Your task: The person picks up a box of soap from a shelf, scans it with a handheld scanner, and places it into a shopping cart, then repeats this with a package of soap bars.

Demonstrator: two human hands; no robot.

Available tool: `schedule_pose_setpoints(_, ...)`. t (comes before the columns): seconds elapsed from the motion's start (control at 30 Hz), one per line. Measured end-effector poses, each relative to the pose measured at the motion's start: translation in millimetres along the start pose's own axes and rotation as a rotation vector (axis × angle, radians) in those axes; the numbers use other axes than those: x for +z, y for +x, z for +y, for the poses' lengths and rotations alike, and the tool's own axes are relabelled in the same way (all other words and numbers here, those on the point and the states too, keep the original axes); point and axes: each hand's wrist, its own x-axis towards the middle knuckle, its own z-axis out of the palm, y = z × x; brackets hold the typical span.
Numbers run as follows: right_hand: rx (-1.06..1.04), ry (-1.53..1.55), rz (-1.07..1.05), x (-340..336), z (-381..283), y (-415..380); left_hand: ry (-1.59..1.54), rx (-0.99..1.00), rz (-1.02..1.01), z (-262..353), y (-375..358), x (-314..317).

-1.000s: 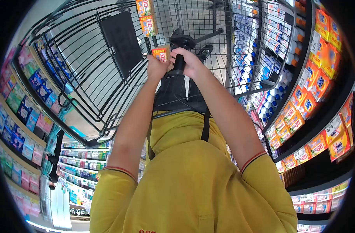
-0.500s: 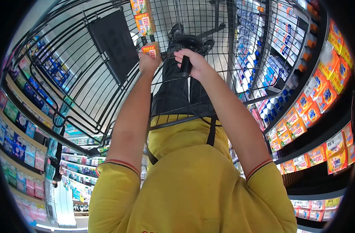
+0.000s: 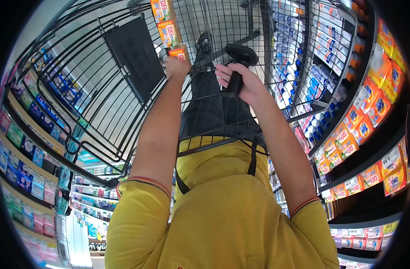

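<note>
My left hand (image 3: 176,68) is closed on the near end of an orange-and-white soap pack (image 3: 178,54) inside the black wire cart (image 3: 110,87). Two similar packs (image 3: 168,33) lie in a line just beyond it. In my right hand (image 3: 249,85) is a black handheld scanner (image 3: 235,84), gripped by its handle with the wide head pointing away from me. Some fingers of this hand are loosely curled beside the handle. The scanner is above the cart's wire mesh, to the right of the packs.
A black flap panel (image 3: 134,58) is fixed to the cart's left side. Shelves of orange detergent packs (image 3: 364,127) curve along the right, with white and blue bottles (image 3: 328,42) nearby. Shelves of small packages (image 3: 23,168) line the left. My legs (image 3: 202,105) show beneath the mesh.
My right hand has moved right and slightly down with the scanner, and its head now shows more fully. My left hand stays at the soap pack, shifted slightly right in view.
</note>
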Motion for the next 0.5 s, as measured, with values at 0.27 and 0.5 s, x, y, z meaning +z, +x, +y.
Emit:
schedule_pose_setpoints(0.27,-0.137,-0.244,0.036,-23,-19,-111,-0.021,0.362,-0.136,-26,-34,-45)
schedule_pose_setpoints(0.5,-0.537,-0.691,0.408,-110,-4,-181,-0.006,0.761,-0.507,-49,-134,-109)
